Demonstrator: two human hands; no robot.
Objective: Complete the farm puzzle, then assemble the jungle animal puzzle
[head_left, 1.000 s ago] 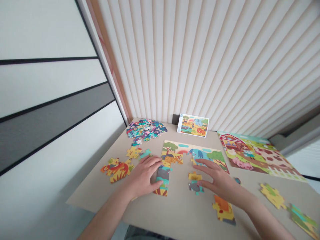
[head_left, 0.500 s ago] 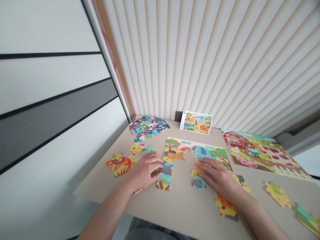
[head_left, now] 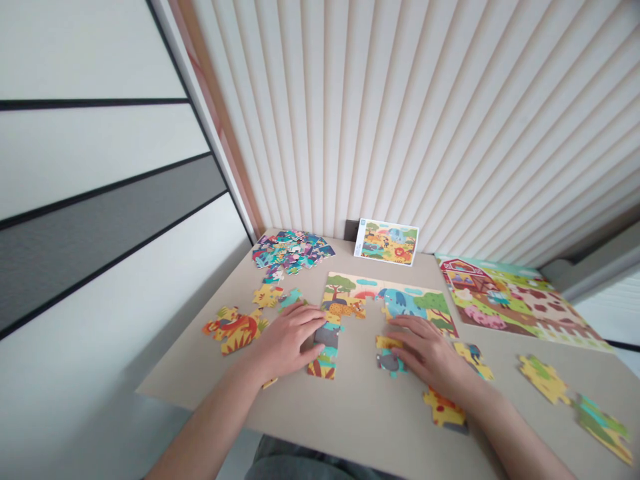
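A partly joined animal puzzle (head_left: pixel 400 303) lies on the table, its left column (head_left: pixel 327 340) running down toward the front edge. My left hand (head_left: pixel 293 339) rests with fingers spread, fingertips and thumb touching that column's left side. Under and beside the fingers of my right hand (head_left: pixel 427 348) are the puzzle's lower right part and a loose turquoise piece with a grey animal (head_left: pixel 391 362); those fingers are apart. Orange-and-yellow pieces (head_left: pixel 445 408) lie below my right wrist. Left of my left hand is a joined tiger cluster (head_left: pixel 235 328), near a yellow piece (head_left: pixel 267 295).
A picture card (head_left: pixel 387 243) leans at the back beside a pile of purple and teal pieces (head_left: pixel 293 252). On the right lie a farm puzzle (head_left: pixel 520 300), a yellow-green piece (head_left: pixel 544 378) and a green-blue piece (head_left: pixel 604 427). A pleated blind (head_left: pixel 350 120) stands behind the table.
The view has shifted slightly, moving everything a little left. My left thumb has come onto the left column, and my right fingers now reach over the turquoise piece.
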